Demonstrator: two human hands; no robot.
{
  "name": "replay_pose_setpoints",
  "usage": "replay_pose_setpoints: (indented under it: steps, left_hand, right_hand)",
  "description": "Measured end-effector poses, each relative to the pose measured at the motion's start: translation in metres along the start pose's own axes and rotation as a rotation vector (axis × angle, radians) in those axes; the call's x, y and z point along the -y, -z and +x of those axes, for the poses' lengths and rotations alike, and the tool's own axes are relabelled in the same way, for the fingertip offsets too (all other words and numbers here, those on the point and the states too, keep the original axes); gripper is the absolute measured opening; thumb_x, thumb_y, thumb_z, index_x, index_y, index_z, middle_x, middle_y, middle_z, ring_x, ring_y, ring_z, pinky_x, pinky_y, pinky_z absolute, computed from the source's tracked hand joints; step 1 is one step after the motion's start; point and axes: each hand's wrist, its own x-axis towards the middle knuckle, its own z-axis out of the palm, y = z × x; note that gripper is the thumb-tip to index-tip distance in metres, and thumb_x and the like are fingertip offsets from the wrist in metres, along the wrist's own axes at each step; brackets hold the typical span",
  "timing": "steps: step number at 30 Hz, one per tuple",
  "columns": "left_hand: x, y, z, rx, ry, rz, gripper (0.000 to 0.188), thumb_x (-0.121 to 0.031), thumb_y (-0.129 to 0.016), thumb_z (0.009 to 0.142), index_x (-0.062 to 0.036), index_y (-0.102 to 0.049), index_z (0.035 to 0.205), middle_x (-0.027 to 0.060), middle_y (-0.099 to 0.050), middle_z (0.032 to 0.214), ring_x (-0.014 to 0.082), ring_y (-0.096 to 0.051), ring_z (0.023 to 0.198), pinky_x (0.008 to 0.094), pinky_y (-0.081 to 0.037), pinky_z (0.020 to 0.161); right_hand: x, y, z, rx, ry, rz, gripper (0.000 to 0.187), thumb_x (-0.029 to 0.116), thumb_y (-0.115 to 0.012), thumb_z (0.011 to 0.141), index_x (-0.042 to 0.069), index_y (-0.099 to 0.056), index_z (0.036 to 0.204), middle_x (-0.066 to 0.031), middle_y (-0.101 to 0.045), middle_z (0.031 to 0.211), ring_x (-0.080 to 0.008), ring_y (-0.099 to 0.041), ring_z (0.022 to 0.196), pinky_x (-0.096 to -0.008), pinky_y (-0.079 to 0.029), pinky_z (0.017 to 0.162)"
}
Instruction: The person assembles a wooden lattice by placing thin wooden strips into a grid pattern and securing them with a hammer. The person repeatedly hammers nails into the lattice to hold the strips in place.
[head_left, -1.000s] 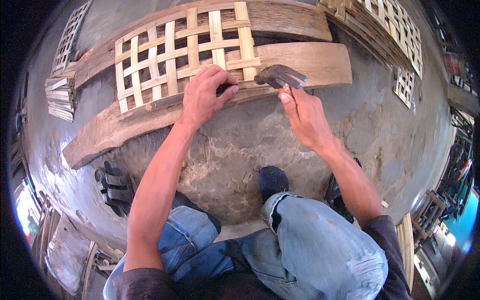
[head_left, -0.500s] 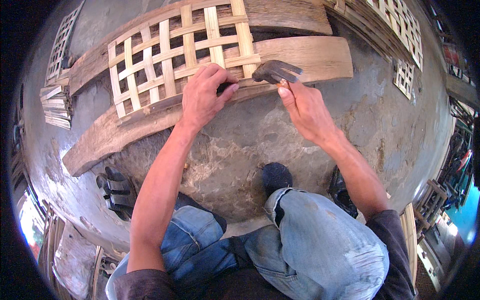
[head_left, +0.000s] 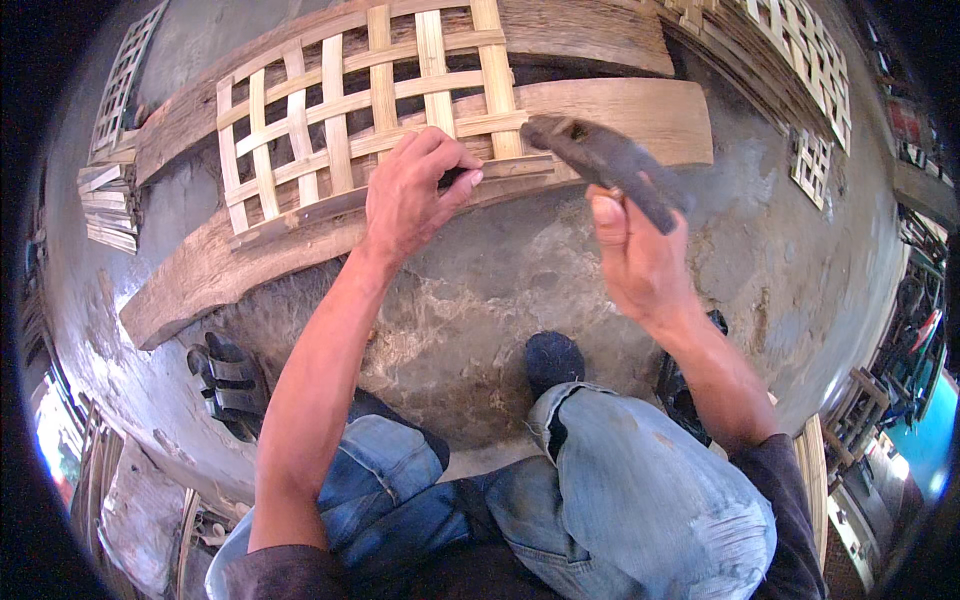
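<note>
A woven bamboo lattice [head_left: 331,95] lies over thick wooden planks, with a narrow wooden strip [head_left: 515,167] along its near edge. My left hand [head_left: 415,190] rests on that edge, thumb and forefinger pinched close together; whatever is between them is too small to make out. In my right hand [head_left: 645,265] is a claw hammer [head_left: 610,160], gripped by its handle close below the head. The hammer is raised to the right of the lattice's near right corner, its head slightly blurred.
A curved plank [head_left: 190,285] runs under the lattice's near side. Stacked lattices [head_left: 790,60] stand at the far right, and bundled strips [head_left: 108,205] lie at the left. Sandals [head_left: 230,385] sit on the worn concrete floor [head_left: 470,310], near my feet.
My right hand has drawn back to the right and toward me, lifting the hammer away from the strip and turning its head. My left hand stays at the lattice edge.
</note>
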Motion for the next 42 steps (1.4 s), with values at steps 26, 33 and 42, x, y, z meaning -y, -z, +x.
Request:
replay_pose_setpoints:
  steps: [26, 33, 42]
  left_hand:
    - [-0.003, -0.004, 0.005, -0.017, -0.01, 0.062, 0.012, -0.02, -0.072, 0.083, -0.0104, -0.069, 0.089, 0.0054, -0.061, 0.089, 0.0275, -0.061, 0.086, 0.0391, -0.05, 0.073]
    - [-0.003, -0.003, 0.003, -0.004, 0.02, 0.042, 0.013, -0.017, -0.073, 0.082, -0.0084, -0.07, 0.091, 0.0071, -0.062, 0.09, 0.0262, -0.061, 0.089, 0.036, -0.049, 0.077]
    - [-0.002, -0.005, 0.003, -0.022, -0.021, 0.081, 0.014, -0.018, -0.072, 0.083, -0.0085, -0.069, 0.093, 0.0071, -0.061, 0.089, 0.0262, -0.061, 0.086, 0.0369, -0.049, 0.075]
  right_hand:
    - [-0.016, -0.04, -0.004, 0.034, -0.149, -0.065, 0.031, 0.027, -0.048, 0.102, -0.003, -0.051, 0.094, -0.029, -0.063, 0.083, -0.0478, -0.062, 0.079, -0.0534, -0.048, 0.066]
    - [-0.006, -0.026, -0.003, -0.059, -0.006, -0.091, 0.028, 0.026, -0.049, 0.101, -0.001, -0.054, 0.1, -0.0288, -0.065, 0.086, -0.0484, -0.062, 0.08, -0.0537, -0.05, 0.069]
    - [-0.016, -0.043, 0.0, 0.01, -0.14, -0.076, 0.029, 0.028, -0.048, 0.101, -0.001, -0.051, 0.105, -0.0309, -0.064, 0.078, -0.0505, -0.062, 0.08, -0.0592, -0.048, 0.068]
